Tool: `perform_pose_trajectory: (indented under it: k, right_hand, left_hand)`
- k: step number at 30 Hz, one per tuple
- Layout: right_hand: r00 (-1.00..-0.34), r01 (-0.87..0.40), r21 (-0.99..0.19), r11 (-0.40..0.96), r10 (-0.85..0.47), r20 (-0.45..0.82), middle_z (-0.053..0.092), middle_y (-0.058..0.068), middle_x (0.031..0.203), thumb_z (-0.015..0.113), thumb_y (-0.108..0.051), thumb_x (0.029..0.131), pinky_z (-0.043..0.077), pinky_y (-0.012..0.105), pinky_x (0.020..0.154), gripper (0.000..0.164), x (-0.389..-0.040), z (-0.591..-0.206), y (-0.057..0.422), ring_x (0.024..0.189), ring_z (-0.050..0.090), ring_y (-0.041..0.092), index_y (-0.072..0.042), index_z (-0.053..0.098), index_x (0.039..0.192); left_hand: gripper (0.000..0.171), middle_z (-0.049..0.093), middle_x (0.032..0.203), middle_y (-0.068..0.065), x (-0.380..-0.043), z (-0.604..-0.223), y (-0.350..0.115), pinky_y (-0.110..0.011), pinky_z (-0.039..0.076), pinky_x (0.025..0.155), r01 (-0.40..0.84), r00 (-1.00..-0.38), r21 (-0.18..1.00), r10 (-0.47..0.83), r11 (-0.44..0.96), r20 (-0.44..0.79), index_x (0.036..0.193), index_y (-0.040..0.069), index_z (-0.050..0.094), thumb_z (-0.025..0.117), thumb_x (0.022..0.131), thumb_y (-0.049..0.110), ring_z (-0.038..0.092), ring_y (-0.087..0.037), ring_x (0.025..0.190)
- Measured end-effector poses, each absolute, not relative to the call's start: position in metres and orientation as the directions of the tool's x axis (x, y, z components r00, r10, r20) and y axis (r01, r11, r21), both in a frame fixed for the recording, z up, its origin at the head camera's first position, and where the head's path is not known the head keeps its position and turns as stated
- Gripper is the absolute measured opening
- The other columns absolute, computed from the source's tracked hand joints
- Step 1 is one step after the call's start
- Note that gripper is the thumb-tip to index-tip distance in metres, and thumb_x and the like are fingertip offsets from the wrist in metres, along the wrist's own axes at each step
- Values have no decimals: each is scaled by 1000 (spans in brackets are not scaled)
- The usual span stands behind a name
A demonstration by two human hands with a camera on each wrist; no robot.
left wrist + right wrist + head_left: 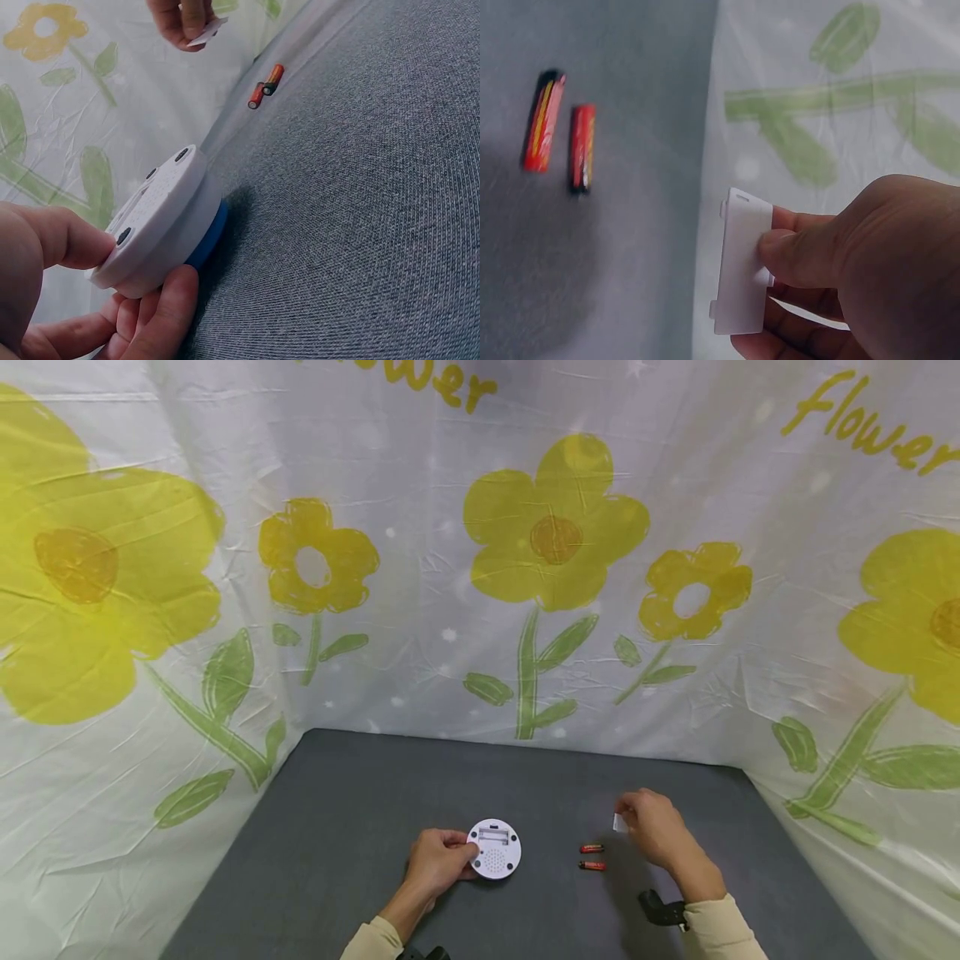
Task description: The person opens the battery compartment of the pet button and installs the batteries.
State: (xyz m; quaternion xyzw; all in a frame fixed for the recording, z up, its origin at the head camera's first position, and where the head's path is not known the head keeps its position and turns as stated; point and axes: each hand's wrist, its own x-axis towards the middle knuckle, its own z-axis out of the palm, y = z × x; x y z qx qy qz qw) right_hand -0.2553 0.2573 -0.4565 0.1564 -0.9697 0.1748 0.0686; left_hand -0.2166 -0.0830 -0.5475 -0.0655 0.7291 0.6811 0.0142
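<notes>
A round white battery-powered device (495, 862) lies with its underside up, its battery compartment (493, 836) uncovered and holding no cells. My left hand (441, 862) grips its left edge, thumb on top and fingers below; the left wrist view shows a blue part on its lower side. Above the table, my right hand (660, 831) pinches a small white battery cover (744, 262) between thumb and fingers. Two red batteries (592, 848) (583, 148) lie side by side on the table between the hands, touching neither.
A dark grey cloth-covered table (360, 793) lies under everything. White curtains (420, 652) with yellow flowers hang along its back and sides. A black strap device (662, 910) sits on the right wrist.
</notes>
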Motion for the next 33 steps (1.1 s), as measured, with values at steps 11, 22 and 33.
perform_pose_trajectory:
  k: [11,22,33]
  right_hand:
    - [-956,-286,-302,909,-248,158,72,6,91,67,9,94,59,44,71,16,-255,-474,283,83,67,23,-4,76,94]
    - [-982,-186,-338,923,-181,49,73,4,86,64,7,95,56,42,66,16,-258,-487,294,78,63,19,-4,75,93]
    - [-982,-188,-325,927,-185,41,73,6,85,66,5,92,56,46,67,14,-259,-509,302,77,64,22,-7,74,89]
  left_hand:
    - [28,80,88,-11,-216,-548,-83,-31,69,64,-119,-991,991,-76,65,-114,110,-13,75,72,87,3,79,-20,75]
    - [30,80,90,-12,-216,-547,-83,-33,69,65,-123,-991,991,-68,62,-119,112,-15,74,70,88,2,79,-21,76]
    - [31,79,91,-12,-217,-548,-85,-33,69,66,-133,-989,989,-74,72,-128,115,-15,73,71,88,2,79,-21,77]
